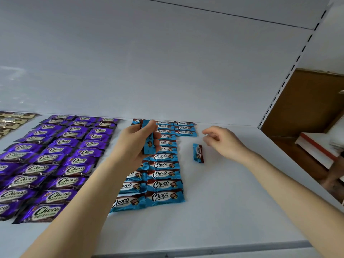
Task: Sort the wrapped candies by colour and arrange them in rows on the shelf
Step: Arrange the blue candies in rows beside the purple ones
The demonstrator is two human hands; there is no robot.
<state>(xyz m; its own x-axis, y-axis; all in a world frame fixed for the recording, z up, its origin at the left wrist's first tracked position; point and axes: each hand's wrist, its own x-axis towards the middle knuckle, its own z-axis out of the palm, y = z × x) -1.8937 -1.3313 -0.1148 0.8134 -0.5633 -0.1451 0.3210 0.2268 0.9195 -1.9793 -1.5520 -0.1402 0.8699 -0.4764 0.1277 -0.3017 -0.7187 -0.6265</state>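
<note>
Fingers (157, 144) of the left hand (135, 144) are curling tight round a held blue candy (149, 141), up over the blue rows (165, 174). The right hand (223, 141) is hovering, its fingers loosely bent and gripping nothing, just beside a loose blue candy (198, 153) lying on the shelf (232, 202). Purple rows (55, 161) are sitting left, gold candies (11, 121) beyond.

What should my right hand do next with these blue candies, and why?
Probably the right hand should pinch the loose blue candy and lay it crosswise just under the short blue column. It lies turned, apart from the rows; that column has only three pieces, and the left hand grips a stack of blue candies.
</note>
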